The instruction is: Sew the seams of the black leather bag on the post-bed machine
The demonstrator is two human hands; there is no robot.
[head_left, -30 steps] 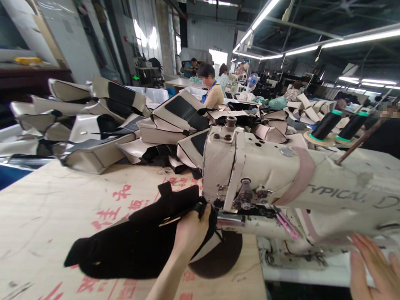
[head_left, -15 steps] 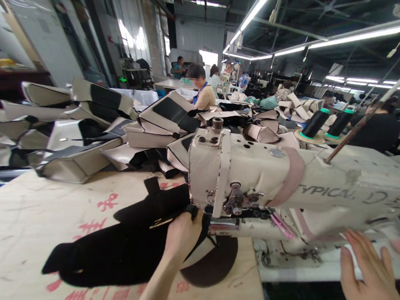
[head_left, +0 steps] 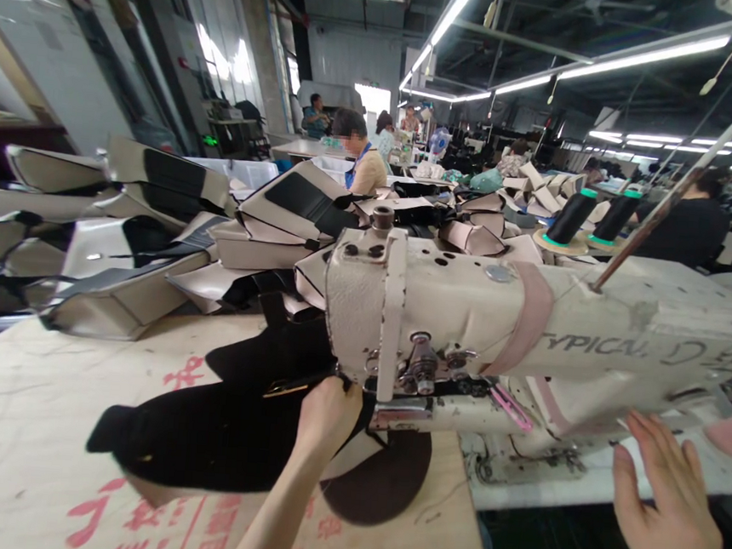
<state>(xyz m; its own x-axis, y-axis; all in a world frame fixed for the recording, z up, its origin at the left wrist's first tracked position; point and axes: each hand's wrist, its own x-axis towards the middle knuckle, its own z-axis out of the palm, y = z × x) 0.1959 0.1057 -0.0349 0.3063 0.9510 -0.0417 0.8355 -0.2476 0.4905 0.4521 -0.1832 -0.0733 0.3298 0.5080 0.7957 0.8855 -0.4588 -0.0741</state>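
Note:
My left hand (head_left: 330, 417) is closed on the edge of a black fabric bag piece (head_left: 216, 441), close under the needle end of the white sewing machine (head_left: 440, 302). The piece spreads leftward over the wooden board, with beige and dark brown parts showing below my wrist. A gold-coloured zip strip (head_left: 285, 387) lies across it. The fingertips of this hand are partly hidden beside the machine head. My right hand (head_left: 667, 497) is open, fingers stretched out, near the lower body of the machine at the right; nothing shows in it.
A heap of beige and black bags (head_left: 127, 288) rises behind the wooden board (head_left: 8, 414). Two black thread cones (head_left: 569, 217) stand behind the machine, near a slanted rusty rod (head_left: 653, 218). Pink snips (head_left: 511, 407) rest at the machine arm. Other people sit farther back.
The black piece has shifted and turned slightly, its left end lifting to show beige beneath. My left hand has moved a little with it. My right hand stays about where it was.

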